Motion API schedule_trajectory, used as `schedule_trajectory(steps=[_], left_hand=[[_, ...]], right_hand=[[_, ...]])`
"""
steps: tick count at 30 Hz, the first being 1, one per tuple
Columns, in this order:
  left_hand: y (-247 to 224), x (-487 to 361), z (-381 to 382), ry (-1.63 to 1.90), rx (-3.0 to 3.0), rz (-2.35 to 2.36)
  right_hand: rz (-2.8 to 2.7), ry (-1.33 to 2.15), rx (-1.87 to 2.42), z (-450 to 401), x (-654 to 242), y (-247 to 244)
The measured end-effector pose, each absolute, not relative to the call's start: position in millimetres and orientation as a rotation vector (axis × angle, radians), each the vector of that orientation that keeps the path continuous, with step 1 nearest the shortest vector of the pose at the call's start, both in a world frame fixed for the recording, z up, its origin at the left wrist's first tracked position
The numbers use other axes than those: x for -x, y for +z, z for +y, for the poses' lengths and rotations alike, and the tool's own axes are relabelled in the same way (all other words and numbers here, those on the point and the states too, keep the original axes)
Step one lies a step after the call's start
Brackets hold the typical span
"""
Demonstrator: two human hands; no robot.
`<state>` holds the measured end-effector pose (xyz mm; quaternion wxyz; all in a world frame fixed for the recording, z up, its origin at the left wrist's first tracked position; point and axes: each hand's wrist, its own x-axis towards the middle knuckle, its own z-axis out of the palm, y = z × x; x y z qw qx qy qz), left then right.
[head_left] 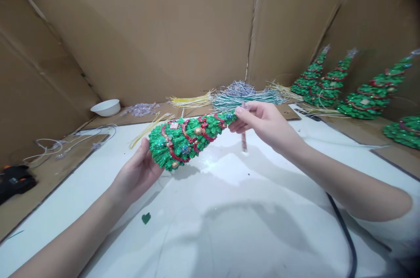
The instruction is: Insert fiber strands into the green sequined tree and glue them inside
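A small green Christmas tree [188, 140] with red garlands, gold balls and a pink square lies tilted on its side in the air above the white table [229, 225]. Its wide base rests in my left hand [139, 173], fingers partly hidden behind it. At the narrow tip, my right hand [259, 122] pinches the top, where a bit of a clear piece shows between thumb and fingers. Below my right hand a thin reddish glittery stick [243, 142] stands over the table.
Several similar trees [370, 94] stand at the right. Along the back lie yellow wires [192, 100], teal wires [249, 98], clear pieces [141, 109] and a white bowl [106, 107]. A black tool [16, 181] and white cable [49, 149] are left. A black cable [346, 234] runs front right.
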<state>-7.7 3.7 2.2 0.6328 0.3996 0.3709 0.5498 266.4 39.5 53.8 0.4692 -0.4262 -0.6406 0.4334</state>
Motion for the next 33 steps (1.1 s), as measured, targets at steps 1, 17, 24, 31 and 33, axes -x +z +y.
schedule_trajectory(steps=[1,17,24,31,33], left_hand=[[1,9,4,1.239,-0.942,0.821],[3,10,5,1.225,-0.721,0.815],[11,-2,4,1.243,-0.554,0.909],[9,-3,5,1.246,-0.533,0.965],[10,-5,4,1.249,-0.537,0.975]], right_hand=[[-1.615,0.981,1.057,39,-267,54],[-1.481,1.345,1.226,50,-269,47],[-1.508,1.363,1.254,49,-268,46],[-1.510,1.362,1.271,49,-268,46],[-1.504,1.361,1.269,49,-268,47]])
